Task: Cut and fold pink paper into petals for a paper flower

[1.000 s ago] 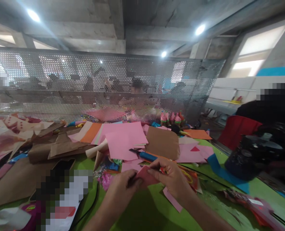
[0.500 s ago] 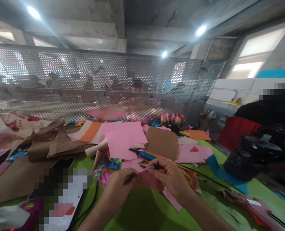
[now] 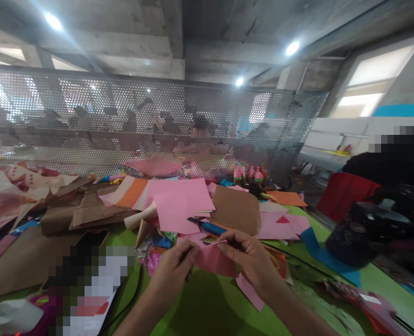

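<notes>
Between my two hands is a small pink sheet (image 3: 214,259), felt or paper, raised above the green tabletop (image 3: 207,305). My left hand (image 3: 175,263) pinches its left end between thumb and fingers. At its upper right edge, my right hand (image 3: 247,255) grips it with thumb and bent fingers. Just beyond the right hand lies a blue-handled cutter (image 3: 212,227), partly over larger pink sheets (image 3: 182,205). A narrow pink strip (image 3: 250,291) rests on the table below my right wrist.
Brown sheets (image 3: 235,210) and orange sheets (image 3: 286,198) are heaped toward the perforated metal screen (image 3: 122,112). A dark phone (image 3: 91,240) lies at left. Small pink-topped figures (image 3: 258,175) stand at the back. At right are a blue strip (image 3: 327,256) and a person beside a red chair (image 3: 347,196).
My left thumb and fingers have shifted slightly along the left end of the pink sheet, which now hangs more spread toward me. My right hand keeps its grip.
</notes>
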